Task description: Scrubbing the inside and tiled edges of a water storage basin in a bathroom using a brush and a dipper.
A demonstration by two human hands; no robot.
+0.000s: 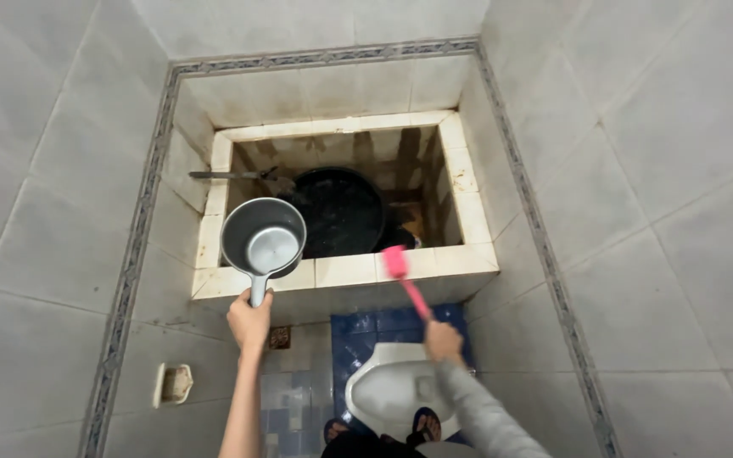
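Tiled tank (345, 270) beyond both grips, a black basin (341, 212) inside it. White squat toilet (388, 392) below the right grip. Grey dipper (263, 240) — raised above the left hand (249, 321), whose grip is closed round its handle. Pink brush (402, 276) — head on the tank rim, handle clasped in the right hand (443, 341).

Looking steeply down from head height, a single head-worn view, facing forward toward the tiled corner at twelve o'clock. Taking in the square, white-tiled water basin (345, 270) at mid-distance in the centre, and the white ceramic squat toilet (388, 392) close below at six o'clock. Catching both outstretched forearms rising from the bottom edge. Grey wall tiles filling three and nine o'clock.
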